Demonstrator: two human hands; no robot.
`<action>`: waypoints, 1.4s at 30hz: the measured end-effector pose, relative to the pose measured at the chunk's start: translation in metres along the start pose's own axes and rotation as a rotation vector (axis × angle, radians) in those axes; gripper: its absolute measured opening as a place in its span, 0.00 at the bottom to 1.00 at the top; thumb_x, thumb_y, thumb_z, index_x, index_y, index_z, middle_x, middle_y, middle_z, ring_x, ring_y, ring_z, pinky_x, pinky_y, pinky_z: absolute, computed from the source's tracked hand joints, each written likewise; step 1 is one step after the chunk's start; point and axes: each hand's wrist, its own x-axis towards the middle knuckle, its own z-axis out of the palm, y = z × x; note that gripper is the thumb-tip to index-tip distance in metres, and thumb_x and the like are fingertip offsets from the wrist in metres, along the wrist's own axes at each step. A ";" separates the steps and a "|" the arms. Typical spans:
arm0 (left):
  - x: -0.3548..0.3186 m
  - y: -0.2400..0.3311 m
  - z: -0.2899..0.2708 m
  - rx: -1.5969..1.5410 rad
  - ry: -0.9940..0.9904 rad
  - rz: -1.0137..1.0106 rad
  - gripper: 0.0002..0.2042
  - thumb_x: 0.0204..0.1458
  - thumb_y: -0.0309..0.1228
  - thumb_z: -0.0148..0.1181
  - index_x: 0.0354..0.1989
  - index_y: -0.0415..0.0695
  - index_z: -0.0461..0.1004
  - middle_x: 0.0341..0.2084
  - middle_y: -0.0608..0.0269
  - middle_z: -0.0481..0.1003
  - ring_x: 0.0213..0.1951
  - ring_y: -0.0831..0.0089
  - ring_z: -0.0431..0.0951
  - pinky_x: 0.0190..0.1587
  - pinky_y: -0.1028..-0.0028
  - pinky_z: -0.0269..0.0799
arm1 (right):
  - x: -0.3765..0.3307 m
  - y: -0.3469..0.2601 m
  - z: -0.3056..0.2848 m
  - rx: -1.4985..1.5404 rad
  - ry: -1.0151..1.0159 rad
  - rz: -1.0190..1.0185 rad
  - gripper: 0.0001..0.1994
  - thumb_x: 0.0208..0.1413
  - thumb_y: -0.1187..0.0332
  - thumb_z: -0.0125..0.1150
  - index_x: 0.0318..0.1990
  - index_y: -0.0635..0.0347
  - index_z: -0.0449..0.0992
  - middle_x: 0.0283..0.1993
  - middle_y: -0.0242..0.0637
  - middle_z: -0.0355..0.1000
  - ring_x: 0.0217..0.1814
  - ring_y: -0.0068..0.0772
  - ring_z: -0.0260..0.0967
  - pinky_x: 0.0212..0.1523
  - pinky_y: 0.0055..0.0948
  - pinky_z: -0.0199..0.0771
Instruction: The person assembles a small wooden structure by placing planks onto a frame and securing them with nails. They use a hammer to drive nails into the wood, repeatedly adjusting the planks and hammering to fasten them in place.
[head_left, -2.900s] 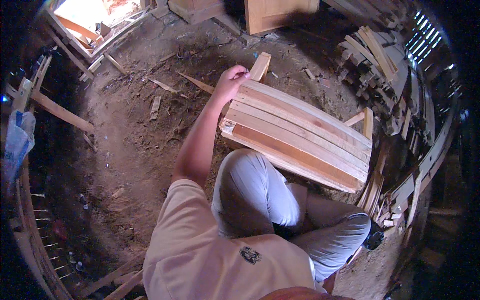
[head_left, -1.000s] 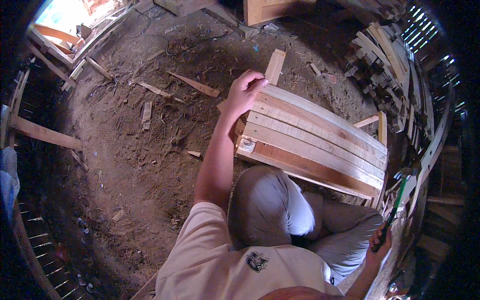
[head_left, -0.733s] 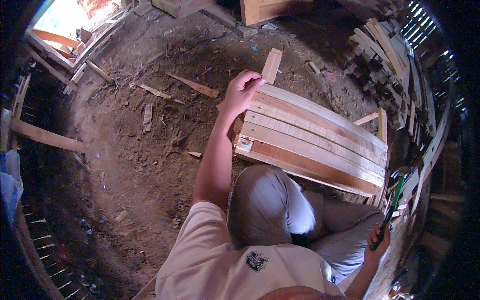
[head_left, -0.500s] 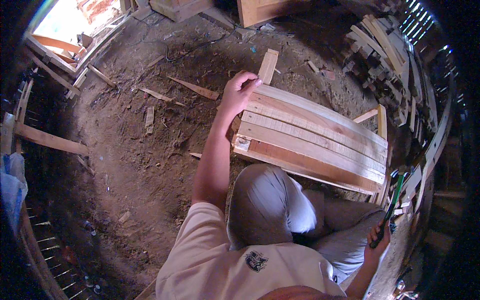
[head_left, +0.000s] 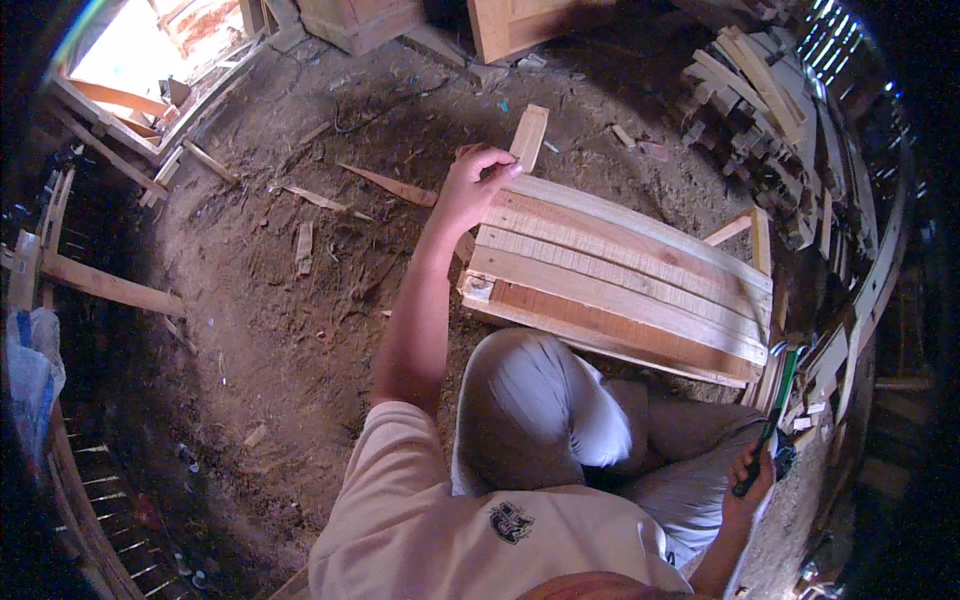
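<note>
A slatted wooden piece [head_left: 625,262], made of several pale boards side by side on a frame, lies in front of my bent knee. At its far left corner my left hand [head_left: 475,190] is closed in a pinch, thumb and finger together at the end of the outermost board. Whatever is between those fingertips is too small to make out. Low at the right, beside my leg, my right hand [head_left: 750,482] wraps round the black grip of a hammer [head_left: 783,390] with a green shaft. The hammer's metal head points away from me, near the piece's right end.
A short wood block [head_left: 529,138] juts out beyond the far left corner. Offcuts and a pointed wood strip [head_left: 390,185] lie on the dirt floor [head_left: 290,370]. Stacked lumber [head_left: 765,100] stands at the far right. Wooden furniture parts [head_left: 540,25] are at the back.
The hammer in my right hand has shifted slightly left, and its head now shows more plainly. My left hand keeps its pinch at the same corner. The whole view has shifted slightly.
</note>
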 end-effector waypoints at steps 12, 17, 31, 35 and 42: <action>0.004 -0.012 0.005 -0.174 -0.061 0.006 0.07 0.56 0.28 0.69 0.38 0.37 0.83 0.40 0.62 0.80 0.45 0.73 0.78 0.51 0.72 0.72 | -0.001 0.004 0.004 0.023 0.039 0.025 0.13 0.70 0.55 0.55 0.42 0.55 0.72 0.27 0.24 0.62 0.18 0.15 0.55 0.17 0.20 0.56; 0.005 -0.009 0.003 -0.179 -0.077 -0.011 0.08 0.56 0.30 0.69 0.38 0.37 0.83 0.37 0.63 0.80 0.43 0.74 0.79 0.50 0.74 0.72 | -0.001 0.005 0.005 0.007 0.061 0.021 0.13 0.70 0.55 0.56 0.42 0.56 0.72 0.27 0.25 0.63 0.18 0.15 0.56 0.16 0.20 0.57; 0.001 -0.005 0.004 -0.127 -0.039 -0.165 0.09 0.58 0.32 0.68 0.38 0.37 0.84 0.33 0.62 0.81 0.38 0.74 0.78 0.44 0.74 0.71 | -0.007 0.007 0.008 0.031 0.029 0.004 0.11 0.69 0.57 0.57 0.41 0.54 0.73 0.25 0.25 0.63 0.18 0.17 0.54 0.16 0.21 0.55; 0.001 -0.015 0.003 -0.075 0.003 -0.033 0.09 0.58 0.31 0.68 0.39 0.36 0.82 0.32 0.60 0.81 0.36 0.69 0.79 0.42 0.72 0.72 | -0.006 0.007 0.008 0.010 -0.003 0.006 0.13 0.70 0.55 0.55 0.41 0.55 0.72 0.27 0.25 0.62 0.18 0.16 0.54 0.16 0.20 0.55; 0.001 0.000 0.002 0.080 -0.012 0.057 0.08 0.58 0.31 0.67 0.38 0.39 0.82 0.33 0.55 0.80 0.40 0.61 0.78 0.46 0.66 0.71 | -0.008 0.006 0.010 -0.013 -0.024 -0.004 0.14 0.69 0.55 0.56 0.41 0.56 0.71 0.28 0.26 0.62 0.19 0.16 0.54 0.18 0.20 0.55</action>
